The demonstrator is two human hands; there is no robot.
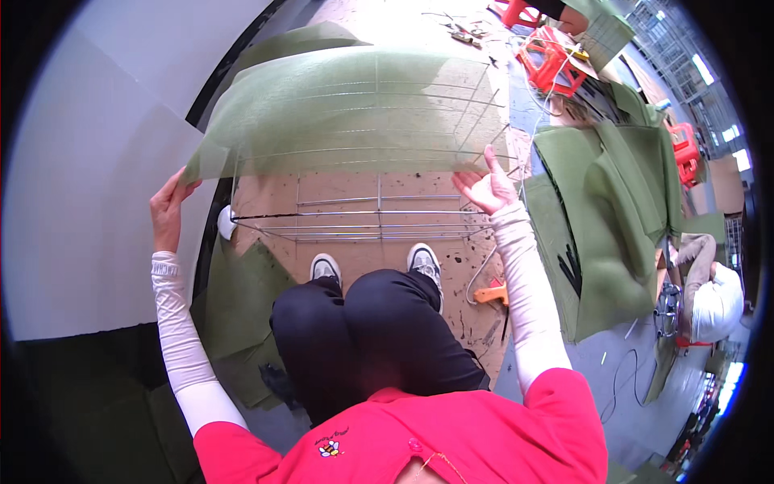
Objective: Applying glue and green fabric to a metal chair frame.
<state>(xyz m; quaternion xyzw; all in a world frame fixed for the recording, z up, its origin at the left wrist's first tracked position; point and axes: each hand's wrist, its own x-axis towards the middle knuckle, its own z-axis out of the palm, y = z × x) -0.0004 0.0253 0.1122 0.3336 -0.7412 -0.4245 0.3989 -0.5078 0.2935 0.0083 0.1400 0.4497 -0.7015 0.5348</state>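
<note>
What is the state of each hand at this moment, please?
Left hand: closed, holding a corner of the green sheet.
Right hand: open, at the sheet's edge; contact cannot be told.

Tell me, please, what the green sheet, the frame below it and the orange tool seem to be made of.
Green sheet: probably thin mesh or fabric, mostly matte; it is translucent.
Frame: likely metal, shiny; it is slim and glints silver.
Orange tool: perhaps smooth plastic; its colour looks even.
</note>
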